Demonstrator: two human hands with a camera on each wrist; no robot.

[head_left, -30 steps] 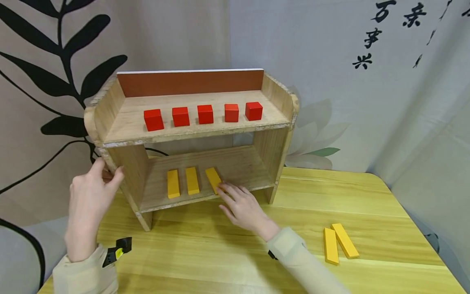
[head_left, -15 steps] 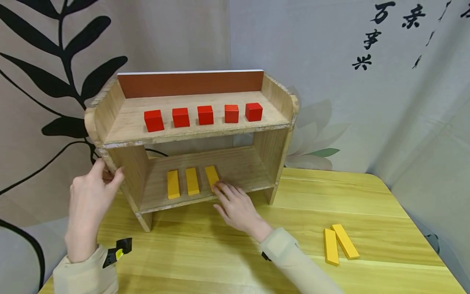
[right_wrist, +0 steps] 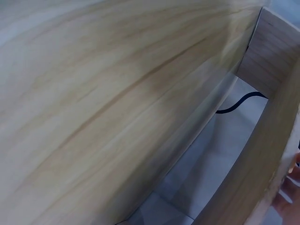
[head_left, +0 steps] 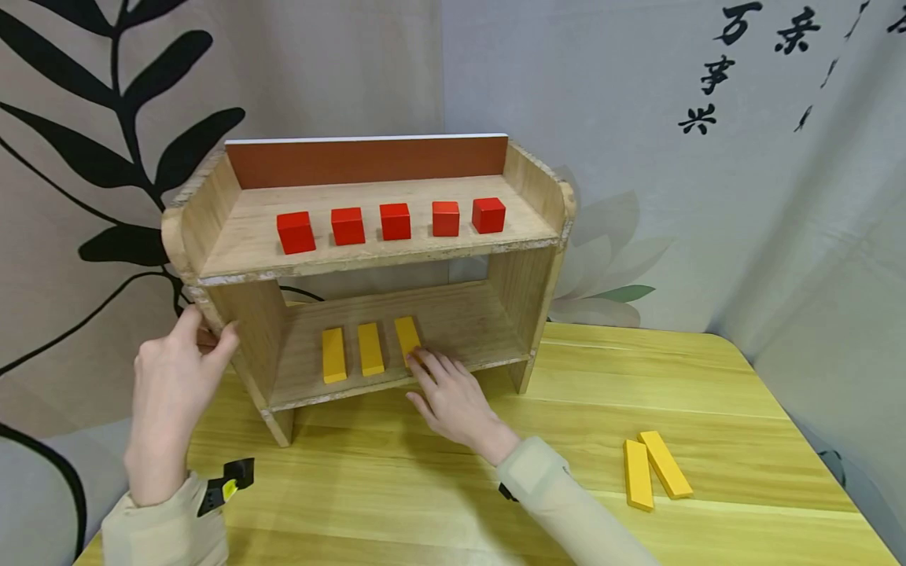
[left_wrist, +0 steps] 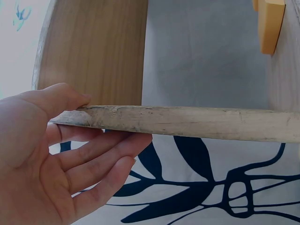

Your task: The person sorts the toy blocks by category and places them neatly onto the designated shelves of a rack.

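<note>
My left hand (head_left: 180,377) pinches the left side panel of a small two-tier wooden shelf (head_left: 418,259). In the left wrist view the thumb lies on the panel's inner face, with the fingers (left_wrist: 101,152) behind its edge. On the lower tier, three yellow blocks stand in a row: a left block (head_left: 334,355), a middle block (head_left: 370,349) and a right block (head_left: 406,334). My right hand (head_left: 453,399) has its fingertips at the front end of the right block, hiding that end; its thumb is apart from the block. Only some fingers (right_wrist: 291,190) show in the right wrist view.
Several red cubes (head_left: 395,222) stand in a row on the upper tier. Two more yellow blocks (head_left: 638,475) lie close together on the wooden table (head_left: 743,424), right of the shelf. A curtain (head_left: 566,79) with printed leaves and characters hangs behind.
The front end of the right yellow block has shifted left, so the block now lies less slanted. My right hand has moved slightly left with it. My left hand stays on the panel.
</note>
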